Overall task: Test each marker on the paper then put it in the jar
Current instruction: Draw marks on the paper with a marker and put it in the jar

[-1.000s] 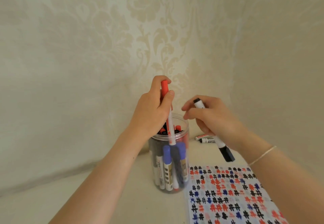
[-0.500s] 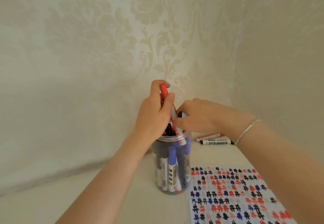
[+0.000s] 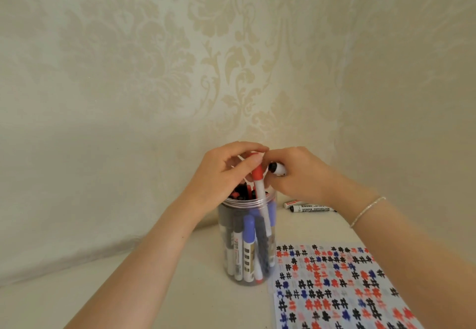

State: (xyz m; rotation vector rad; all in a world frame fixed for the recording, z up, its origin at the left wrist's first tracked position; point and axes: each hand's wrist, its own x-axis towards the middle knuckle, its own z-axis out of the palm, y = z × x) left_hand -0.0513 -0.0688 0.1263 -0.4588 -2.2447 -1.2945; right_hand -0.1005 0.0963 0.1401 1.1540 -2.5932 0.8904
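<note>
A clear plastic jar (image 3: 233, 228) stands on the table, packed with several black, blue and red markers. My left hand (image 3: 219, 174) hovers over its mouth and pinches the red-capped end of a thin red marker (image 3: 260, 187), whose lower part stands inside the jar. My right hand (image 3: 301, 174) is just right of the jar mouth and grips a black marker (image 3: 277, 168) with only its black end and white barrel showing; where its lower part sits is hidden by the hand. The test paper (image 3: 334, 290), covered in black, red and blue hash marks, lies right of the jar.
Two loose markers lie at the back right against the wall: a red one (image 3: 292, 203) and a black one (image 3: 311, 209). Patterned wallpaper closes in behind and to the right. The pale table (image 3: 128, 290) extends left of the jar.
My right hand brought the black marker from above the paper to the jar mouth. My left hand lowered the red marker deeper into the jar.
</note>
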